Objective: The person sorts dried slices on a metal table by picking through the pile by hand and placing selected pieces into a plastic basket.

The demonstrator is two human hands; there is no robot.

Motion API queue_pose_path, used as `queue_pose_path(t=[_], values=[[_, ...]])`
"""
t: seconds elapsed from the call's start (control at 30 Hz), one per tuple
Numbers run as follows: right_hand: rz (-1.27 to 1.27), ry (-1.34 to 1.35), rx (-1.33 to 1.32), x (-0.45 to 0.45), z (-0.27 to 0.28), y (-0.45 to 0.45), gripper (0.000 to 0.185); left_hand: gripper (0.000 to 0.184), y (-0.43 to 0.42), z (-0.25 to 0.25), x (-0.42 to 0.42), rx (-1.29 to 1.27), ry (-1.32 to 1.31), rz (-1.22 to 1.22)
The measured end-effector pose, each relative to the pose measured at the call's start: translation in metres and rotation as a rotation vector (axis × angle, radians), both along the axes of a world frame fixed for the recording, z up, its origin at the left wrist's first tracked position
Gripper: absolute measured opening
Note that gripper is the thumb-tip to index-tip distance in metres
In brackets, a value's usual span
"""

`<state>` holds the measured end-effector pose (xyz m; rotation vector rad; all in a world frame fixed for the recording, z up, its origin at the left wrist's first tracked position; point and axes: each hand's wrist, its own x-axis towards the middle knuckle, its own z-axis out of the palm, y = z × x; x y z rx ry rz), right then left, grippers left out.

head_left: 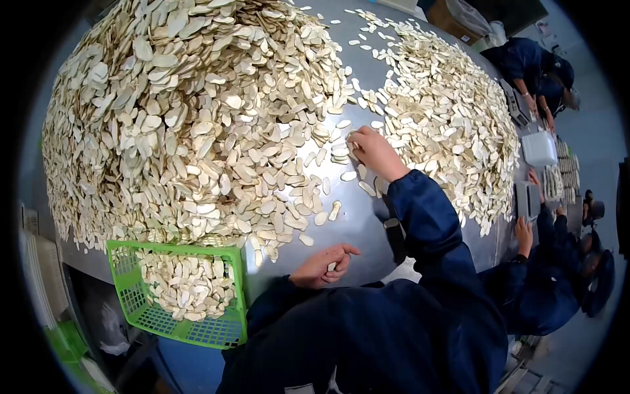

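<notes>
Pale slices lay loosely scattered on the metal table, between the large heap and the lower heap. Right hand reached in, thumb and fingers drawn narrow over them; couldn't tell if it gripped any. The thin scatter likely made single pieces easier to see. Left hand hung nearer the body, fingers curled around 1 small piece, perhaps to leave the other hand room. Green basket, part filled, sat beside the left arm, presumably for short reach. Further right: a co-worker, a white tub.
</notes>
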<state>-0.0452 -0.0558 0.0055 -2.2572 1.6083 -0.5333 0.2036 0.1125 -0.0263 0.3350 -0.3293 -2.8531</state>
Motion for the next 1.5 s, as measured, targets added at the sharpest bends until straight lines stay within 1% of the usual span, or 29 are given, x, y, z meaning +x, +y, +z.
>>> queue_pose_path(t=[0.07,0.1,0.17,0.2,0.3,0.33,0.4,0.43,0.47,0.5,0.57,0.67,0.77,0.83,0.93,0.97,1.03,1.1,1.13,1.23,1.33,1.37,1.5], values=[[-0.017,-0.006,0.010,-0.015,0.005,-0.001,0.021,0.030,0.001,0.000,0.000,-0.002,0.004,0.010],[-0.135,-0.142,0.009,-0.023,0.004,0.001,0.016,0.030,0.001,-0.001,-0.001,-0.002,0.001,0.010],[-0.422,-0.289,0.251,-0.037,0.020,0.009,0.017,0.030,0.002,-0.004,-0.001,-0.002,-0.004,0.011],[-0.384,-0.203,0.121,-0.045,0.025,0.014,0.020,0.031,0.001,-0.005,-0.002,-0.006,0.002,0.008],[-0.435,-0.071,-0.001,-0.064,0.019,0.024,0.017,0.031,0.002,-0.006,-0.001,-0.011,0.002,0.008],[-0.392,0.128,-0.218,-0.063,0.018,0.027,0.017,0.031,0.001,-0.004,-0.001,-0.010,-0.007,0.011],[-0.324,0.104,-0.271,-0.051,0.012,0.032,0.018,0.031,0.001,-0.002,0.000,-0.004,-0.020,0.016],[-0.291,0.091,-0.299,-0.034,0.017,0.035,0.018,0.031,0.001,-0.002,0.000,0.000,-0.021,0.017],[-0.249,0.022,-0.166,-0.014,0.023,0.039,0.024,0.031,0.000,-0.001,0.000,0.003,-0.022,0.016],[-0.126,-0.063,-0.166,-0.004,0.011,0.037,0.024,0.031,0.000,-0.002,0.000,0.000,-0.021,0.018],[0.011,-0.049,-0.198,0.013,0.003,0.033,0.028,0.031,0.001,-0.003,-0.001,-0.003,-0.019,0.024],[0.206,-0.051,-0.260,0.021,-0.001,0.017,0.027,0.031,0.000,0.000,0.000,-0.019,-0.040,0.011],[0.084,0.212,-0.275,-0.007,-0.003,-0.002,0.025,0.032,-0.001,0.001,-0.001,-0.028,-0.041,0.005],[-0.221,0.464,-0.406,-0.033,-0.004,-0.013,0.029,0.033,0.001,0.000,-0.001,-0.038,-0.033,0.016],[-0.256,0.287,-0.412,-0.036,0.003,-0.023,0.026,0.034,0.000,-0.001,-0.002,-0.024,-0.014,0.029],[-0.169,0.135,-0.362,-0.023,0.006,-0.025,0.025,0.034,0.001,-0.001,-0.002,-0.025,-0.014,0.028],[-0.139,-0.109,-0.062,0.017,0.011,-0.023,0.022,0.034,0.001,0.000,-0.003,-0.044,-0.035,0.023],[-0.056,-0.074,-0.047,0.048,0.004,-0.028,0.025,0.036,0.001,0.003,-0.002,-0.076,-0.081,0.018],[-0.059,-0.040,-0.077,0.064,0.009,-0.026,0.028,0.036,0.002,0.003,-0.002,-0.069,-0.071,0.021],[0.043,0.003,-0.112,0.071,-0.004,-0.033,0.023,0.035,0.003,-0.001,-0.002,-0.049,-0.047,0.034],[0.063,0.004,0.025,0.050,0.001,-0.028,0.019,0.033,0.005,-0.003,-0.004,-0.029,-0.036,0.042],[0.061,-0.063,0.015,0.040,0.002,-0.024,0.016,0.033,0.004,-0.003,-0.004,-0.030,-0.035,0.043],[-0.037,-0.127,0.221,0.007,0.025,-0.005,0.010,0.033,0.005,-0.001,-0.002,-0.042,-0.024,0.053]])
